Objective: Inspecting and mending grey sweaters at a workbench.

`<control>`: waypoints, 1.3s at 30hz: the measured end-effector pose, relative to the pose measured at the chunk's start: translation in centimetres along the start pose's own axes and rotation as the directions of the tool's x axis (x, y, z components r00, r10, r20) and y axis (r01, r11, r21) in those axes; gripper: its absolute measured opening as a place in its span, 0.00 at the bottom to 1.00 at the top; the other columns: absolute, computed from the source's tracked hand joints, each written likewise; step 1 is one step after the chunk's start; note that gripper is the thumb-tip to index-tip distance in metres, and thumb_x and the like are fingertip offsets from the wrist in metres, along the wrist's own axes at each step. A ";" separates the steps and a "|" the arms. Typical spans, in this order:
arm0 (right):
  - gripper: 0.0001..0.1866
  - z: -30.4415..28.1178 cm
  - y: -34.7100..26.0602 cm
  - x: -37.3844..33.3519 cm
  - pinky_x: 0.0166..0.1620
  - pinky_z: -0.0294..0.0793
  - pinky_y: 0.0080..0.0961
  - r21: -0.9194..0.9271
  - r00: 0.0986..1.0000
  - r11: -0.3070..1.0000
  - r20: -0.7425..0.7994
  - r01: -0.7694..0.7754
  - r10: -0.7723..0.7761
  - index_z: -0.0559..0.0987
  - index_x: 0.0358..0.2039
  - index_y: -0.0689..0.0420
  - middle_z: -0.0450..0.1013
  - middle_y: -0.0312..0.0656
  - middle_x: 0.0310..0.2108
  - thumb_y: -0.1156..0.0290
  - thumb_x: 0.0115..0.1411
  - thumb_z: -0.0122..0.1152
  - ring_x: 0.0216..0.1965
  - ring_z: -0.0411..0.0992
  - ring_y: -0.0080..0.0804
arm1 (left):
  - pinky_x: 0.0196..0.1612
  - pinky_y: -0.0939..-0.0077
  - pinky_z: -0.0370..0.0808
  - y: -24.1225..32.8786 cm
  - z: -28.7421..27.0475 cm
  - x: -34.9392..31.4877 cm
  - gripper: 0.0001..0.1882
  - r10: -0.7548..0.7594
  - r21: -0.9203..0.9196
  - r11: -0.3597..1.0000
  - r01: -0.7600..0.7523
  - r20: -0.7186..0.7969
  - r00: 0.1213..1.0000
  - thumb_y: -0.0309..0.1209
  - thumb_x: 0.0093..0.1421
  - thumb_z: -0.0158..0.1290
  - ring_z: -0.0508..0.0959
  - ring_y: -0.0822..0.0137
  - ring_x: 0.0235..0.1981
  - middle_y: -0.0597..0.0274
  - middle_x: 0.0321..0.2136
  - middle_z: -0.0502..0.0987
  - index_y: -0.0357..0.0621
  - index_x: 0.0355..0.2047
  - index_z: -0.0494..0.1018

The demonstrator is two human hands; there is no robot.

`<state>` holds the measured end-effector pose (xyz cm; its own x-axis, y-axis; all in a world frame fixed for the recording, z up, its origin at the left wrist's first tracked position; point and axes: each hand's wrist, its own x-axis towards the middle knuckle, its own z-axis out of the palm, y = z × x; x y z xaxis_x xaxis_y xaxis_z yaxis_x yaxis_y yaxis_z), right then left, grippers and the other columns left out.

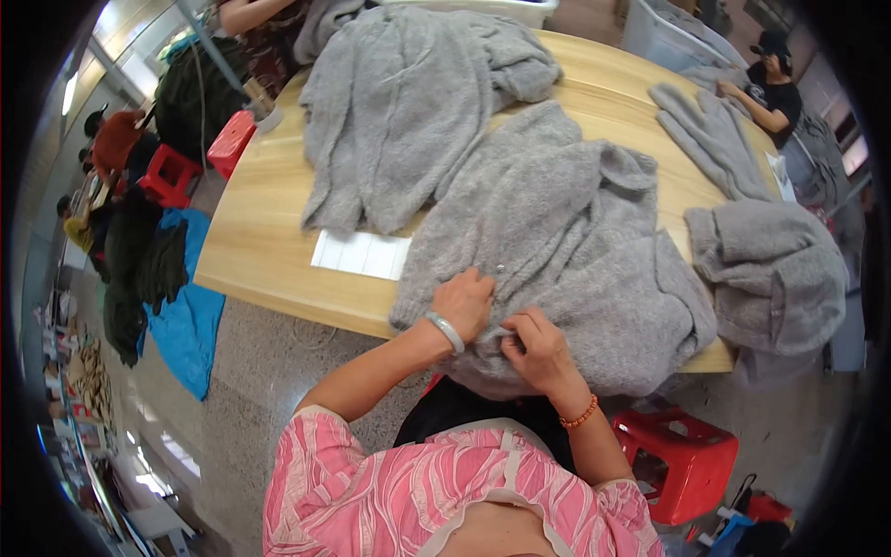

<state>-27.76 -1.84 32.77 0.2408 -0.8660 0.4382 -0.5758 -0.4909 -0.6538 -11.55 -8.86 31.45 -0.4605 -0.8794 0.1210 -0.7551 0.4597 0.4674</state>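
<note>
A grey fuzzy sweater (557, 251) lies spread at the wooden table's (269, 195) near edge. The left hand (462, 304) presses flat on it; the right hand (536, 348) pinches its hem. Other grey sweaters (408, 102) lie farther off, seemingly still unhandled.

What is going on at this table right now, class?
A person in a pink patterned top is working on a grey fuzzy knitted garment spread over the near edge of a wooden table. The left hand presses down on the knit, and the right hand pinches a fold of it at the hem. More grey knitwear lies about: a second garment farther back and a folded one to the right. A white sheet of paper lies beside the garment. Another person sits at the far right corner.
</note>
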 end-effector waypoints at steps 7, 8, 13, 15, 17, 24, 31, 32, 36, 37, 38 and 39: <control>0.11 -0.1 0.9 -0.5 0.33 0.71 0.34 -0.079 0.997 0.995 -0.037 0.060 -0.063 0.72 0.32 0.60 0.66 0.46 0.28 0.76 0.47 0.61 0.30 0.70 0.44 | 0.32 0.64 0.73 -0.3 0.7 0.8 0.03 0.092 -0.146 0.985 -0.094 -0.026 0.995 0.27 0.51 0.56 0.76 0.51 0.27 0.53 0.25 0.75 0.41 0.26 0.74; 0.10 0.4 1.2 -0.6 0.34 0.71 0.34 -0.079 0.998 0.996 -0.025 0.051 -0.053 0.71 0.31 0.60 0.66 0.46 0.29 0.75 0.47 0.60 0.32 0.69 0.44 | 0.32 0.64 0.73 -0.7 0.8 0.7 0.03 0.035 -0.212 0.977 -0.031 0.014 0.999 0.27 0.51 0.56 0.77 0.52 0.27 0.52 0.24 0.76 0.41 0.26 0.74; 0.11 1.8 1.2 -0.5 0.36 0.71 0.36 -0.089 0.997 0.996 -0.063 0.031 -0.036 0.69 0.30 0.61 0.66 0.49 0.31 0.76 0.46 0.60 0.33 0.70 0.46 | 0.26 0.79 0.70 -2.5 0.2 0.2 0.05 -0.016 -0.529 0.844 0.085 0.134 0.991 0.27 0.53 0.57 0.73 0.74 0.21 0.63 0.20 0.75 0.38 0.27 0.75; 0.11 1.5 1.1 -0.7 0.36 0.71 0.36 -0.119 0.996 0.993 -0.088 0.007 -0.017 0.69 0.31 0.62 0.66 0.49 0.31 0.77 0.45 0.59 0.33 0.70 0.47 | 0.24 0.82 0.67 -1.7 -0.4 0.6 0.05 -0.035 -0.660 0.718 0.221 0.284 0.958 0.28 0.55 0.57 0.71 0.78 0.20 0.67 0.19 0.74 0.39 0.28 0.74; 0.12 1.1 0.5 -0.6 0.36 0.71 0.36 -0.099 0.996 0.995 -0.087 -0.029 0.021 0.69 0.30 0.63 0.67 0.50 0.31 0.78 0.45 0.60 0.33 0.71 0.47 | 0.22 0.86 0.65 -1.9 -0.7 0.7 0.06 -0.055 -0.730 0.564 0.385 0.432 0.900 0.28 0.56 0.57 0.69 0.81 0.20 0.71 0.19 0.73 0.39 0.28 0.74; 0.11 1.0 0.7 -0.3 0.35 0.71 0.36 -0.009 0.975 1.000 -0.222 0.022 -0.024 0.69 0.32 0.63 0.67 0.49 0.30 0.77 0.47 0.59 0.32 0.70 0.48 | 0.37 0.86 0.69 -1.6 -1.1 1.0 0.10 0.093 -0.812 0.109 0.574 0.583 0.807 0.29 0.59 0.54 0.74 0.76 0.31 0.66 0.31 0.76 0.36 0.38 0.71; 0.11 1.5 1.0 -0.2 0.35 0.71 0.36 0.048 0.970 0.999 -0.242 0.013 -0.001 0.69 0.33 0.63 0.67 0.49 0.30 0.76 0.49 0.58 0.33 0.71 0.49 | 0.46 0.78 0.69 -1.7 -1.1 1.1 0.14 0.182 -0.820 -0.017 0.572 0.560 0.809 0.29 0.59 0.53 0.75 0.72 0.39 0.60 0.38 0.76 0.32 0.43 0.69; 0.10 1.5 1.0 -0.2 0.35 0.71 0.36 0.041 0.974 0.999 -0.229 0.005 0.005 0.70 0.33 0.62 0.67 0.49 0.31 0.76 0.49 0.58 0.33 0.71 0.49 | 0.46 0.79 0.69 -1.8 -1.1 1.0 0.14 0.176 -0.827 -0.002 0.562 0.553 0.814 0.30 0.59 0.53 0.75 0.72 0.39 0.60 0.38 0.76 0.32 0.43 0.69; 0.10 1.5 0.8 -0.2 0.36 0.72 0.36 0.039 0.982 0.999 -0.190 -0.009 0.016 0.70 0.33 0.61 0.67 0.49 0.31 0.76 0.50 0.57 0.33 0.71 0.49 | 0.46 0.79 0.69 -2.0 -1.4 0.6 0.15 0.166 -0.804 -0.027 0.594 0.582 0.796 0.30 0.60 0.52 0.75 0.72 0.39 0.60 0.38 0.76 0.32 0.43 0.69; 0.10 1.7 0.9 -0.2 0.36 0.72 0.36 0.058 0.984 0.998 -0.177 0.002 0.009 0.70 0.33 0.61 0.67 0.49 0.31 0.76 0.50 0.57 0.33 0.71 0.49 | 0.46 0.79 0.69 -1.5 -1.6 0.7 0.15 0.175 -0.790 -0.034 0.612 0.598 0.782 0.30 0.60 0.52 0.75 0.72 0.39 0.60 0.38 0.76 0.31 0.44 0.69; 0.13 2.0 1.2 -0.4 0.35 0.72 0.35 0.049 0.980 0.999 -0.199 0.004 0.006 0.71 0.38 0.61 0.67 0.49 0.32 0.77 0.51 0.57 0.33 0.71 0.48 | 0.46 0.79 0.69 -1.3 -1.9 0.7 0.15 0.181 -0.777 -0.041 0.629 0.613 0.769 0.29 0.60 0.52 0.75 0.72 0.39 0.60 0.38 0.76 0.31 0.44 0.69; 0.16 2.0 1.3 -0.4 0.34 0.72 0.34 0.043 0.976 0.999 -0.220 0.011 -0.001 0.71 0.42 0.61 0.66 0.49 0.32 0.77 0.51 0.57 0.33 0.71 0.47 | 0.46 0.80 0.70 -1.8 -1.3 0.9 0.16 0.184 -0.760 -0.043 0.648 0.632 0.753 0.29 0.60 0.52 0.75 0.73 0.39 0.61 0.37 0.76 0.31 0.45 0.69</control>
<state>-27.03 -2.33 30.57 0.0641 -0.8233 0.5639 -0.5388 -0.5042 -0.6749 -9.97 -10.66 31.84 -0.7802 -0.4996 -0.3763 0.0889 -0.6841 0.7239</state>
